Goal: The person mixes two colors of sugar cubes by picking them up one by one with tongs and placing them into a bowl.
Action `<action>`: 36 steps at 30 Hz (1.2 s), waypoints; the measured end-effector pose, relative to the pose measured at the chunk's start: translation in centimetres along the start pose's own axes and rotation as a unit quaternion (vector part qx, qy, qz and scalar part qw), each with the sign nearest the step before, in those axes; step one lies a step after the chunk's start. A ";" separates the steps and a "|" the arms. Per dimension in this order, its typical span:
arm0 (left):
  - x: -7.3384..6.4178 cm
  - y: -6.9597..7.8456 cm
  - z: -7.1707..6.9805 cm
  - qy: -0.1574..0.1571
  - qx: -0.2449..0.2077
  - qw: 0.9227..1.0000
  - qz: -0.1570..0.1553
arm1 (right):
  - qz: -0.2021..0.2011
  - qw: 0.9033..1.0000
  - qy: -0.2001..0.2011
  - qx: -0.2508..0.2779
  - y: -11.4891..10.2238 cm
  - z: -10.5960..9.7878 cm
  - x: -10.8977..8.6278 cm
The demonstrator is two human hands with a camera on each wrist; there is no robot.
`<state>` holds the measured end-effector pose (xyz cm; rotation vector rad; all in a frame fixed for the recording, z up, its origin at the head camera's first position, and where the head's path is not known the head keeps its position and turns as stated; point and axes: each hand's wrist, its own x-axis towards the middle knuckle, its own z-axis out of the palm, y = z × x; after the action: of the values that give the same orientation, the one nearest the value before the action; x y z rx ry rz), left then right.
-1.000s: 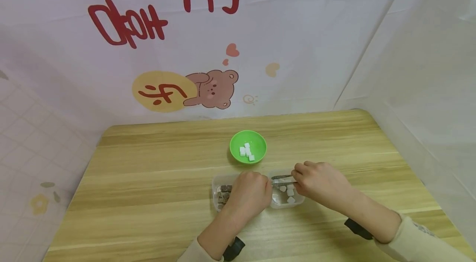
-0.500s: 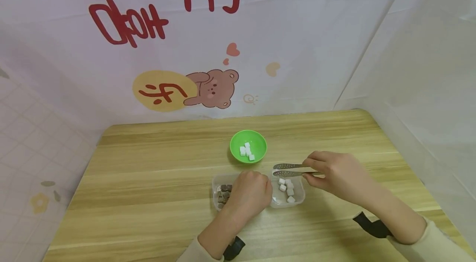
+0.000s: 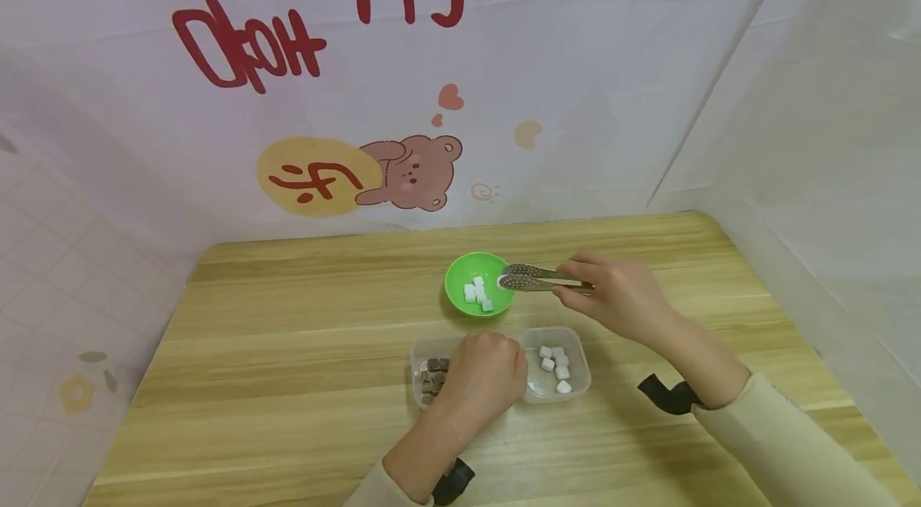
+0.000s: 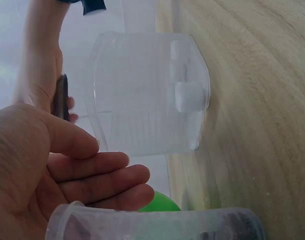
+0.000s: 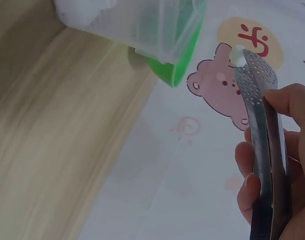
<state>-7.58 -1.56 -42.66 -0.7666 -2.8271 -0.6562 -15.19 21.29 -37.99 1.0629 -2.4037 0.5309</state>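
My right hand (image 3: pixel 622 295) grips metal tongs (image 5: pixel 265 150) with perforated tips. Between those tips a small white cube (image 5: pixel 237 56) is pinched. In the head view the tips overlap the right rim of a green bowl (image 3: pixel 460 269), which holds several white cubes (image 3: pixel 480 293). My left hand (image 3: pixel 485 371) is over the inner sides of two clear plastic boxes. Its thumb and fingers are loosely bent in the left wrist view, near the rims, with nothing visible between them. White cubes lie in the right box (image 3: pixel 536 387); brown cubes (image 3: pixel 433 383) fill part of the left box (image 3: pixel 424 347).
The wood-grain table (image 3: pixel 302 331) carries the bowl behind the two boxes. A printed cloth (image 3: pixel 576 75) with a bear and red characters stands along the back edge, and pale sheets flank both sides. Black straps (image 3: pixel 669 397) circle the wrists.
My right hand first lifts the tongs from the right box, then carries them forward and left to the green bowl with a white cube between the tips. The left hand stays put.
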 end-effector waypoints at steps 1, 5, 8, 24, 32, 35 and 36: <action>0.0 0.0 0.0 -0.001 0.003 1.000 0.003 | 0.006 1.000 -0.001 0.000 0.1 0.4 0.1; 0.1 0.2 0.0 0.004 0.013 1.000 0.011 | 0.025 1.000 -0.007 0.008 0.4 1.4 0.4; 0.1 0.2 0.0 0.009 0.013 1.000 0.014 | 0.028 0.999 -0.005 0.016 0.4 1.7 0.4; 0.0 -0.2 0.3 0.013 0.005 1.000 0.004 | -0.007 1.000 0.002 -0.007 -0.6 -0.2 -1.0; 0.0 -0.1 0.3 0.019 -0.001 1.000 0.004 | -0.021 0.999 0.013 -0.020 -1.4 -2.2 -2.2; 0.0 -0.1 0.3 0.017 -0.005 1.000 0.001 | -0.028 0.999 0.011 -0.035 -1.4 -2.9 -2.9; 0.0 -0.1 0.3 0.016 -0.006 1.000 0.000 | -0.032 0.999 0.010 -0.042 -1.4 -3.0 -3.1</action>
<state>-7.64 -1.50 -42.97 -0.7528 -2.7970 -0.6807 -11.52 23.77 -36.97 1.0880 -2.3450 0.4131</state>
